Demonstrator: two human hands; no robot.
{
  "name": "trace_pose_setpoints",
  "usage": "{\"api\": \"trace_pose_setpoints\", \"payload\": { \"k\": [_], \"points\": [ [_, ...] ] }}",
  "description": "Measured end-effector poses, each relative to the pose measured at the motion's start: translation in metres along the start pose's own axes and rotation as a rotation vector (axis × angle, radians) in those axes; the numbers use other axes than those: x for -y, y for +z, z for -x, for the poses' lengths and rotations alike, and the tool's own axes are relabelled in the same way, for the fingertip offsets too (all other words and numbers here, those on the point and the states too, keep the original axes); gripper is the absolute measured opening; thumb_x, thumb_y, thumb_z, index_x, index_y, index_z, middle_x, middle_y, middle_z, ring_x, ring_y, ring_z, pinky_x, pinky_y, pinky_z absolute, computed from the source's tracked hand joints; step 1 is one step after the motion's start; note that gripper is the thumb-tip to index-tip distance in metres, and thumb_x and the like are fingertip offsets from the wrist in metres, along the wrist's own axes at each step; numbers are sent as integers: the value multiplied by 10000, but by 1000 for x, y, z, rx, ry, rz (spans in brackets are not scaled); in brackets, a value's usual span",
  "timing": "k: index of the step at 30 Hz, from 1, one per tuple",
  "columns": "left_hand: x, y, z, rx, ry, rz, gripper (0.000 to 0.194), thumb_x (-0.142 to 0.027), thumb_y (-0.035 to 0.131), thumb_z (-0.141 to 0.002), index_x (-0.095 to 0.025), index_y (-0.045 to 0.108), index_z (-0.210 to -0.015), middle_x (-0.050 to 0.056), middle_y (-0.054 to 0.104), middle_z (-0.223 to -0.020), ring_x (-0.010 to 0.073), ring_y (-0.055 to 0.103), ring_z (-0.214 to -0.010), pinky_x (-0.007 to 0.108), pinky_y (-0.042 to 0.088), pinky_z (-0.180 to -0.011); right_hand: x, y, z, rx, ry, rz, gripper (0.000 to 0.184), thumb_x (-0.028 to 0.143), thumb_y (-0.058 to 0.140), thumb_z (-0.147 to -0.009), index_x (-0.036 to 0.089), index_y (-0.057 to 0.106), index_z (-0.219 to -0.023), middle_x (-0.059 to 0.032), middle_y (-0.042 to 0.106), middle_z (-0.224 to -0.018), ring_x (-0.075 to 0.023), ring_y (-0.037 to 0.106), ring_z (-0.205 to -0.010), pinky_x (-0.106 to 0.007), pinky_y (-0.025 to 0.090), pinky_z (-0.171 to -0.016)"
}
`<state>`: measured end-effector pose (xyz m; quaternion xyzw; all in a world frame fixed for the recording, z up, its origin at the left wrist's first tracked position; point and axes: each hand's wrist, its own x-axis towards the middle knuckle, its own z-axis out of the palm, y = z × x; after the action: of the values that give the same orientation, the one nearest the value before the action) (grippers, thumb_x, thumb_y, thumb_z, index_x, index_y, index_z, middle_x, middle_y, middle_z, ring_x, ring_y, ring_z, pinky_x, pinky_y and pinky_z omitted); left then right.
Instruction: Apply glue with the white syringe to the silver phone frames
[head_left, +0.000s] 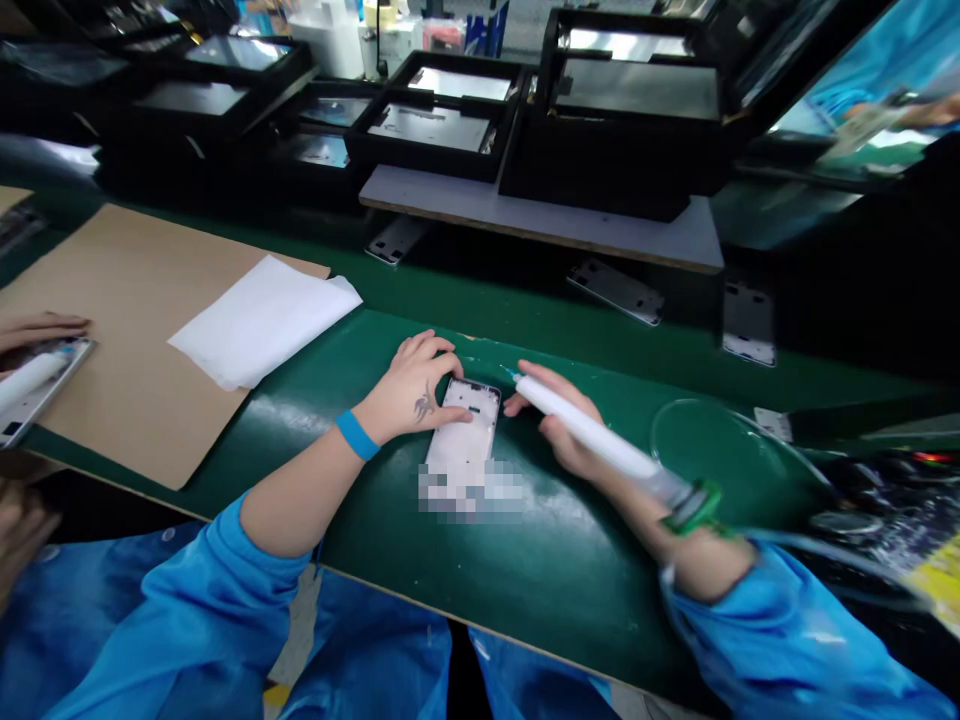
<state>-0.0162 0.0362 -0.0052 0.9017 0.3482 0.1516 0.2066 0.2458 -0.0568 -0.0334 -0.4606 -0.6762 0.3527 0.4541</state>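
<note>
The white cylindrical syringe with a green rear collar is gripped in the right hand, its bluish needle tip held just off the far right corner of the pale silver phone-shaped panel. The panel, laid flat on the glossy green tabletop, is held by the left hand, thumb pressed on its face, fingers at its far left edge; its near end is blurred. Clock centred on panel: white paper sheet laid on brown cardboard at 10; black-framed trays stacked at 12; another person's hand noted between 9 and 10

No txt, labels, brands, nos. or signs legible w/ any certainty
</note>
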Motion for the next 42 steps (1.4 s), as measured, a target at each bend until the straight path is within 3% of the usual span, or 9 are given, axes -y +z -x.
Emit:
{"api": "trace_pose_setpoints", "payload": {
  "k": [4, 8, 11, 15, 18, 25, 29, 35, 42],
  "points": [
    [-11, 6, 2, 11, 55, 27, 607, -715, 825, -719, -189, 608, -930, 156, 603, -1280, 449, 407, -1464, 627, 343, -1208, -1, 0, -3, -153, 257, -244, 559, 711, 565, -952, 206, 718, -1137, -31, 692, -732, -168, 639, -570, -286, 493, -474],
    [-9, 3, 3, -6, -12, -27, 629, -750, 833, -677, -193, 580, -821, 153, 619, -1274, 479, 406, -1466, 674, 314, -1209, 0, 2, -7, -178, 308, -281, 519, 682, 641, -921, 212, 668, -1141, -20, 708, -750, -160, 659, -574, -273, 508, -484],
    [-3, -5, 4, -94, -169, -174, 603, -731, 830, -693, -190, 570, -754, 153, 651, -1197, 518, 414, -1443, 746, 247, -1201, -1, 1, -9, -328, 294, -180, 547, 659, 663, -920, 224, 597, -1245, -20, 722, -810, -158, 675, -601, -265, 526, -493],
    [-4, -14, 4, -107, -29, -166, 517, -446, 703, -876, -168, 570, -1292, 171, 605, -1374, 423, 489, -1393, 619, 387, -1173, -2, -4, -11, -500, 299, -58, 545, 628, 635, -950, 243, 513, -1317, -17, 703, -884, -134, 630, -547, -240, 481, -411],
    [-15, -13, 5, 37, 120, -90, 623, -291, 542, -927, -160, 391, -1517, 164, 630, -1343, 338, 616, -1198, 494, 525, -1012, 2, -2, -8, -425, 324, -156, 546, 657, 574, -971, 266, 451, -1332, -25, 710, -920, -149, 677, -575, -244, 521, -421],
    [-25, -5, 6, 151, -20, 102, 730, -583, 640, -921, -144, 432, -1467, 29, 684, -857, 225, 658, -723, 338, 484, -629, 7, 14, -1, -200, 299, -281, 723, 706, 680, -885, 243, 438, -1384, -79, 757, -1020, -188, 751, -707, -295, 618, -571],
    [-12, 2, -1, -55, -40, -6, 681, -726, 578, -929, -161, 606, -1309, 85, 669, -979, 264, 636, -894, 401, 505, -791, 6, 9, -1, -189, 252, -244, 630, 729, 624, -911, 243, 545, -1305, -61, 744, -935, -195, 732, -688, -303, 588, -535],
    [-14, 9, -5, 26, 66, 21, 652, -781, 552, -916, -166, 715, -1055, 96, 651, -1015, 270, 574, -937, 425, 484, -874, 11, 3, -3, -108, 214, 52, 329, 568, 759, -859, 256, 732, -959, -56, 756, -845, -220, 700, -703, -358, 582, -615],
    [-19, 14, -5, 19, 83, 43, 568, -718, 634, -907, -163, 699, -1009, 80, 659, -974, 261, 578, -910, 416, 478, -858, 12, 10, -5, -130, 248, 77, 235, 469, 787, -838, 280, 687, -935, -38, 743, -817, -217, 672, -672, -353, 540, -590]
  ]
}}
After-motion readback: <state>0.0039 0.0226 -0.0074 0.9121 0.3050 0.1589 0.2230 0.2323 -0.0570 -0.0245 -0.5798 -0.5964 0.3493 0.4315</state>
